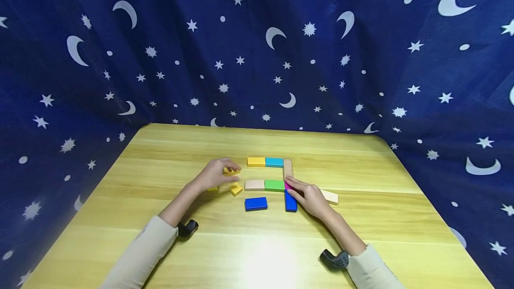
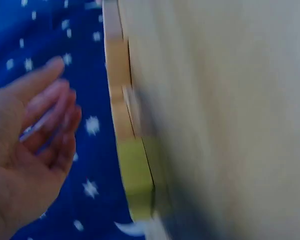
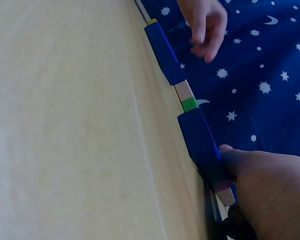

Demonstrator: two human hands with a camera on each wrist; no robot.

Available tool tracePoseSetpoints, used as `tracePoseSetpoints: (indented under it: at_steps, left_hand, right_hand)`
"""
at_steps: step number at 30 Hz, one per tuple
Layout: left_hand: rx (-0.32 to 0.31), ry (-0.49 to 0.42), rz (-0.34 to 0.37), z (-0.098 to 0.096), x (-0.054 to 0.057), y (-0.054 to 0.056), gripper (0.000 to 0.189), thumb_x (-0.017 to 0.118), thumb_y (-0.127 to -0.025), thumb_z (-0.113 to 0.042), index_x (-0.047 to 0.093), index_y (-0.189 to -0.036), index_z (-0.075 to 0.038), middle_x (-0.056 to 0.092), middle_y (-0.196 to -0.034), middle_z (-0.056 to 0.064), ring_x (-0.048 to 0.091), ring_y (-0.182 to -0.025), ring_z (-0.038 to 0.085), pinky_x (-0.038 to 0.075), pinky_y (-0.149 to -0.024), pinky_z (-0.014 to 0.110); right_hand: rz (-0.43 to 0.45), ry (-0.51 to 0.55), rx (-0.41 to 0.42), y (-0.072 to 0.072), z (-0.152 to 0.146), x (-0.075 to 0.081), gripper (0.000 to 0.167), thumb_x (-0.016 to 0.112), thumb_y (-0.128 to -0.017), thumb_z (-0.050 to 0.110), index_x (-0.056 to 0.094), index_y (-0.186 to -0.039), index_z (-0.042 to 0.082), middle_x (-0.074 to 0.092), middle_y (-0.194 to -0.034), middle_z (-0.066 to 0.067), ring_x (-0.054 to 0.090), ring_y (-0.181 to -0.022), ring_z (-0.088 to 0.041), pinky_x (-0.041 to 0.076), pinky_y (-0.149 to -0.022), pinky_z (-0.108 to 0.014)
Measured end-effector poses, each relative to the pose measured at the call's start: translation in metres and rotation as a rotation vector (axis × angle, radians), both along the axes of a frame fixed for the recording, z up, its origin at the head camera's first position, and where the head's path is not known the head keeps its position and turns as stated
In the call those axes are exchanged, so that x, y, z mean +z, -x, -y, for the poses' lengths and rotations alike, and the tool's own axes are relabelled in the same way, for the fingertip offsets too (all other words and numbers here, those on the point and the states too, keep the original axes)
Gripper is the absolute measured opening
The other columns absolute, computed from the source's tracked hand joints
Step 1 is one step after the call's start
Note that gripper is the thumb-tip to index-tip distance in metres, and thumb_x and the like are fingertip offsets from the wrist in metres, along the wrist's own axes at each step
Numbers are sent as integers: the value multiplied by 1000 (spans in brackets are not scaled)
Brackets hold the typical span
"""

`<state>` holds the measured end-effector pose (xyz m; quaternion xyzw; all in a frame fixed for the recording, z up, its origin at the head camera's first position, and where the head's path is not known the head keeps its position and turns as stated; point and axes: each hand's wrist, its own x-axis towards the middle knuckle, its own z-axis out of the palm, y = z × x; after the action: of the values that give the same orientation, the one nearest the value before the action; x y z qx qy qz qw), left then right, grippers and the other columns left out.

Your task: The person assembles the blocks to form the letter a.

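Note:
My left hand (image 1: 217, 176) hovers on the left with its fingers loosely bent and nothing between them. Beneath its fingertips lies a yellow block (image 1: 231, 173), partly hidden; a smaller yellow block (image 1: 236, 189) is just nearer to me. My right hand (image 1: 311, 197) rests its outstretched fingers on a magenta block (image 1: 287, 185), mostly covered, with the thumb by the upright blue block (image 1: 291, 202). Leftward from the magenta block run a green block (image 1: 275, 185) and a pale wooden block (image 1: 254, 185). Another wooden block (image 1: 288, 168) extends away from me above it.
A yellow block (image 1: 256, 162) and a light blue block (image 1: 274, 162) form the far row. One blue block (image 1: 256, 204) lies apart in front. A pale block (image 1: 329, 197) sits beyond my right hand. Patterned dark blue cloth (image 1: 257, 57) hangs behind the wooden table (image 1: 201, 253).

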<state>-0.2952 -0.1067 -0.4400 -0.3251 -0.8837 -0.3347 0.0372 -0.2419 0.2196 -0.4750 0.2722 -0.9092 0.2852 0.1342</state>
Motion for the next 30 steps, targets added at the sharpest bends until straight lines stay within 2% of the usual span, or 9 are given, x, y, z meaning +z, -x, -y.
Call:
tracePoseSetpoints:
  at_steps: [3,6,9,13,22,25,30]
  left_hand:
    - [-158,34,7,-13,4,-22,32,75,-78,-24,70,-105,-7,65,-92,0,58,-80,13,48,-68,26]
    - [-234,115,26,-25,4,-38,41,75,-78,-29,68,-110,-6,63,-95,0,57,-82,10,47,-70,22]
    - [-222,209,19,-34,2,-47,46,76,-76,-31,67,-113,-6,61,-94,0,55,-80,9,45,-69,19]
    - [-212,274,3,-41,-3,-51,41,79,-73,-26,68,-108,-6,60,-92,-2,52,-75,7,43,-65,17]
    - [-386,274,-3,-66,-5,-66,37,79,-73,-27,70,-105,-11,60,-88,-7,49,-72,-1,38,-62,9]
    - [-406,262,-18,-76,-6,-68,37,79,-74,-27,70,-105,-10,59,-87,-6,50,-71,-1,38,-61,8]
    - [-394,254,-10,-83,-10,-69,37,79,-74,-27,70,-106,-11,60,-88,-6,50,-71,-2,38,-61,7]
  right_hand:
    - [-5,2,-3,-1,0,0,37,59,-91,21,59,-125,6,53,-129,-9,50,-115,-28,42,-91,-43]
    - [-13,9,-9,-1,-1,1,36,59,-91,21,59,-124,5,54,-128,-9,51,-114,-28,43,-90,-44]
    - [-17,9,-13,0,-2,1,37,59,-91,21,58,-124,5,54,-128,-9,51,-114,-28,43,-90,-43]
    - [-9,8,-9,1,-3,-1,36,59,-91,22,59,-124,6,54,-129,-8,51,-115,-26,43,-91,-42]
    - [8,9,-10,2,-2,-2,36,60,-91,22,59,-125,8,54,-129,-6,50,-115,-25,43,-91,-42]
    - [21,5,-15,3,-2,-2,37,59,-92,23,58,-126,9,53,-130,-5,50,-115,-25,43,-91,-42]
    - [41,-1,-15,2,-1,-1,37,58,-92,25,57,-127,10,52,-131,-4,49,-116,-24,42,-92,-42]
